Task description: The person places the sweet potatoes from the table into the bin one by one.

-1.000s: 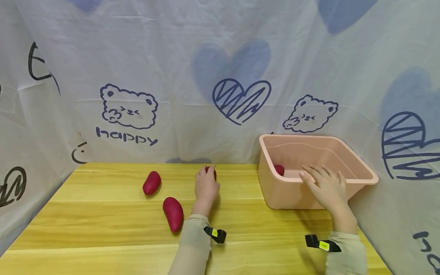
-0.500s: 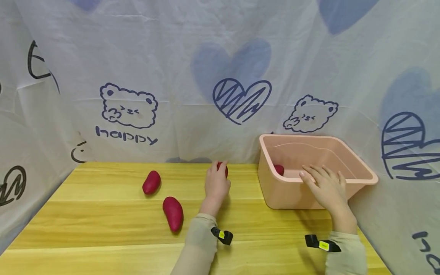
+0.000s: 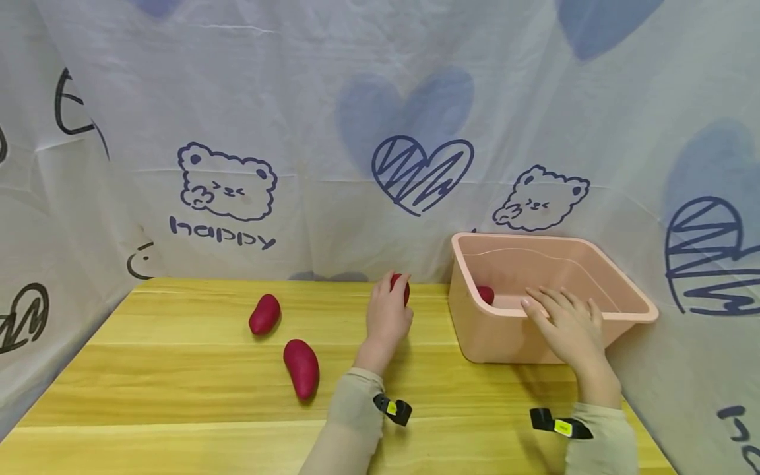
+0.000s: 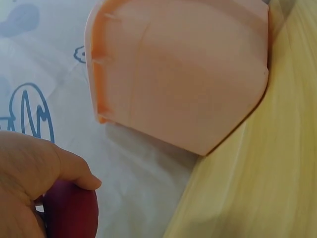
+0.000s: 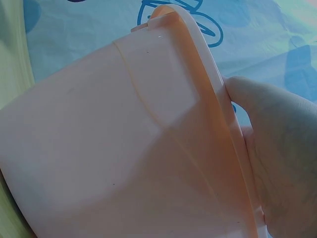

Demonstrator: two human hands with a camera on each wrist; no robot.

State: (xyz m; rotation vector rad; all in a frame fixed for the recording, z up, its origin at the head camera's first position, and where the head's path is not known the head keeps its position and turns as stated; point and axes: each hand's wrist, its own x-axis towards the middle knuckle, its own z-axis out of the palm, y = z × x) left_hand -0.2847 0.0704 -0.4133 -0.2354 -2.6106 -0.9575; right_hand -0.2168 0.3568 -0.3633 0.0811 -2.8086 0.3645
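Observation:
My left hand (image 3: 387, 315) grips a dark-red, smooth, mango-shaped piece (image 3: 401, 288), low over the back of the wooden table. In the left wrist view the thumb lies along the top of that red piece (image 4: 72, 210). On the right stands a pink plastic bin (image 3: 505, 336). My right hand (image 3: 570, 326) rests on the bin's near rim, its fingers loosely extended over the inside; the right wrist view shows the thumb at the lip. Another red piece (image 3: 485, 294) lies inside the bin at the left. Two similar pieces, one farther back (image 3: 264, 315) and one nearer (image 3: 301, 369), lie left of my left hand.
A white cloth (image 3: 320, 224) with printed hearts and bears hangs behind the table (image 3: 178, 396) and along its sides. The bin's left wall stands to the right of my left hand.
My left hand has moved right toward the bin, carrying the red mango-shaped piece. The right hand stays on the bin's rim, and the other red pieces have not moved.

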